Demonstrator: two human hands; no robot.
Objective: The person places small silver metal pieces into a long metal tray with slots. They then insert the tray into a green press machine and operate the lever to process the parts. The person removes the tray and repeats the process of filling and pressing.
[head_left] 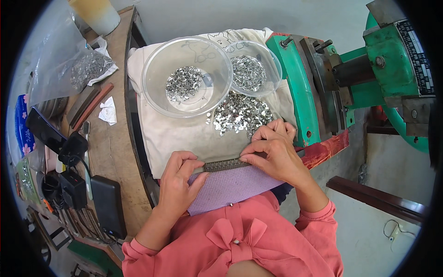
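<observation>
Ribbed metal strip (pixel 226 165) is extending along the far edge of the lavender cloth (pixel 228 188). Left hand (pixel 177 181) and right hand (pixel 276 150) are pinching its opposite ends, fingers nearly closed. Steadying appears underway; the next move seemingly calls for even support.

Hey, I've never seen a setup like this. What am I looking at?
There's no robot: these are a person's bare hands, seen from a wide-lens camera on their head, looking down. The left hand and right hand touch opposite ends of a dark, ridged strip along a purple cloth's edge; I can't tell how firm each grip is. Beyond, on a pale cloth, sit a large clear tub and a smaller tub, both holding small metal pieces, beside a loose pile. A green machine stands at right.
</observation>
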